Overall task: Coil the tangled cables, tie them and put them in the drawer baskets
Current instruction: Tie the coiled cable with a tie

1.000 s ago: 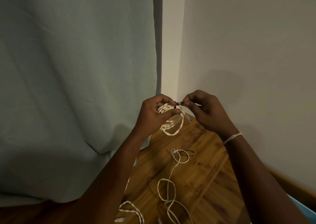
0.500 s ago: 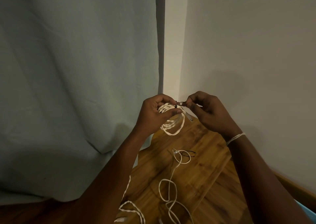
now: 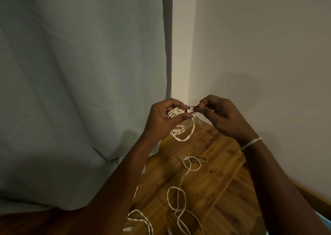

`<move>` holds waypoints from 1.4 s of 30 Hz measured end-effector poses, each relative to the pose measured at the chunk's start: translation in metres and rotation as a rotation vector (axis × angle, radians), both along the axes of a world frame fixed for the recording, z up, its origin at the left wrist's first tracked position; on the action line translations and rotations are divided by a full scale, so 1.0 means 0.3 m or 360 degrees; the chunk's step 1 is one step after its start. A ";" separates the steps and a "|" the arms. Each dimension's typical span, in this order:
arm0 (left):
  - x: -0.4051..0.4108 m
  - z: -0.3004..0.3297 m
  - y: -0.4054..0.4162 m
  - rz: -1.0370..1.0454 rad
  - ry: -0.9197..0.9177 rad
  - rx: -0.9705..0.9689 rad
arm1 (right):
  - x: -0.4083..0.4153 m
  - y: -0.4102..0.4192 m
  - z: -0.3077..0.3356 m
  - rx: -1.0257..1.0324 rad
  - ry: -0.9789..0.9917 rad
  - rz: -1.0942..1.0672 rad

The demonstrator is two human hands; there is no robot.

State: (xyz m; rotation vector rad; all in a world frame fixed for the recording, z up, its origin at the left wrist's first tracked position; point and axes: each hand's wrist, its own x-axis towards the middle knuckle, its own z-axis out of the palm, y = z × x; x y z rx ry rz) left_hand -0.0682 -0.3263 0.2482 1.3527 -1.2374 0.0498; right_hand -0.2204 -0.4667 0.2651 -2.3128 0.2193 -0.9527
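The left hand (image 3: 162, 120) grips a coiled white twisted cable (image 3: 180, 125), fingers curled over the top of the bundle and thumb pressed under it. The right hand (image 3: 225, 117) pinches the free end of a thin dark tie (image 3: 190, 108) between thumb and fingertips; the tie runs from the top of the coil across the short gap to that hand. The coil is held in the air above the far end of the brown wooden worktop (image 3: 211, 156), its loops hanging downward below the left hand, so the long axis runs roughly top to bottom in the view. A pale plug end (image 3: 198, 121) sticks out of the bundle toward the lower right.

Compared with a second ago, both hands hold nearly the same pose; the right hand sits a touch further from the coil, so a little more tie shows.

A pale string band (image 3: 250, 143) circles the right wrist. On the worktop lie a loose thin white cable (image 3: 180, 184) in open loops, a small dark tie (image 3: 198, 160) next to its upper loop, and another white twisted cable (image 3: 141, 218) at the near edge. Behind hang a pale blue-grey curtain (image 3: 80, 73) on the left and a plain light wall (image 3: 259, 46) on the right.
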 end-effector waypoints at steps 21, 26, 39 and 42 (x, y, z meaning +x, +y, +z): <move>-0.016 -0.001 -0.004 -0.0010 -0.0046 -0.0001 | -0.002 0.019 0.017 -0.0201 -0.0038 0.0004; -0.024 -0.005 -0.009 -0.0012 -0.0087 0.0032 | -0.002 0.033 0.013 -0.0255 -0.0021 0.0019; -0.042 0.021 0.006 -0.0020 0.0051 0.0018 | -0.021 0.008 0.027 -0.0206 0.0057 0.0095; -0.040 0.026 0.010 -0.0056 0.0023 0.0033 | -0.025 0.004 0.040 -0.0207 0.0086 0.0124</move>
